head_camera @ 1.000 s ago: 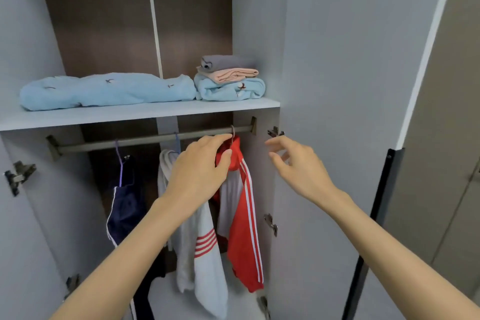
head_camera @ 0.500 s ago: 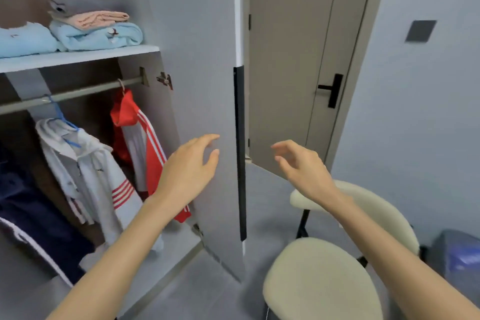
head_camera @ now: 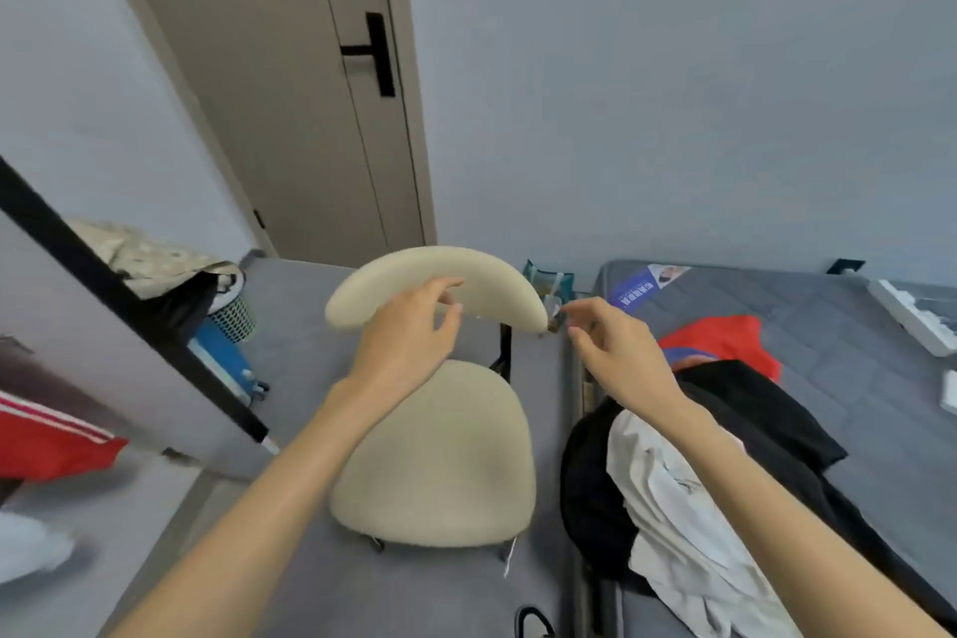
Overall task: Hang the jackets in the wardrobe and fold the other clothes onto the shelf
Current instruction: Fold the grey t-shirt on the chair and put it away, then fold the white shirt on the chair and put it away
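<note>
A quilted grey mattress (head_camera: 839, 316), right of the right hand (head_camera: 616, 358), is bearing rumpled black-and-white clothes (head_camera: 766, 409). A rounded cream chair (head_camera: 450, 461) is sitting under the left hand (head_camera: 409, 342). Both are hovering empty, fingers loose. The blurred red jacket (head_camera: 46, 440), perhaps hanging, is now showing far left.

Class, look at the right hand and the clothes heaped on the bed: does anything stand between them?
Nothing visible does. The empty right hand hovers near the edge of the bed, close above the black garment and the white garment. The cream chair stands beside the bed under the left hand, off that path.
</note>
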{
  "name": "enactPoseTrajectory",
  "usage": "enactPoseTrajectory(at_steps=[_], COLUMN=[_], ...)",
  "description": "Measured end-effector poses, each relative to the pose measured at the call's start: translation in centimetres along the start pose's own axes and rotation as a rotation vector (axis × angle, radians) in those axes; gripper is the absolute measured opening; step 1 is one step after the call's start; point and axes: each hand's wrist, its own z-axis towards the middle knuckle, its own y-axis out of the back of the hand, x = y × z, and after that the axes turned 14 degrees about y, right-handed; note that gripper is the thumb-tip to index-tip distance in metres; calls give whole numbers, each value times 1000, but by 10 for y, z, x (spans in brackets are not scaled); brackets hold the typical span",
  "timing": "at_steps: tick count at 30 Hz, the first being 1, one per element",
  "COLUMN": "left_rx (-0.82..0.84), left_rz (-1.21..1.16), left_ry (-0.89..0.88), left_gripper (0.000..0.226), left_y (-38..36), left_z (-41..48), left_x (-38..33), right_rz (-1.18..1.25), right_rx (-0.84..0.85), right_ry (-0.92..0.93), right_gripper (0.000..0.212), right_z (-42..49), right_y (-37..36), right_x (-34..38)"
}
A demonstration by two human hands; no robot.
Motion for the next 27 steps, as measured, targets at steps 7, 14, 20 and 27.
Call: enactPoseTrajectory(at_steps=[7,14,20,27], left_rx=[279,556,715,715], left_rz=[57,83,126,106], left_ry=[-4,121,144,129], left_gripper=[36,40,45,45], left_y=[-166,-299,-341,-341], left_z=[38,27,17,24], left_x=[-57,-63,-41,-22], right_rz=[-1,10,63,-72], right_rx=[66,315,403,445], right_ry=[-306,-594,-664,-712], right_gripper=[30,33,55,29], right_z=[-74,-134,-136,-116], right_y=[10,-28,-83,-132], right_x=[-154,-258,-288,-304])
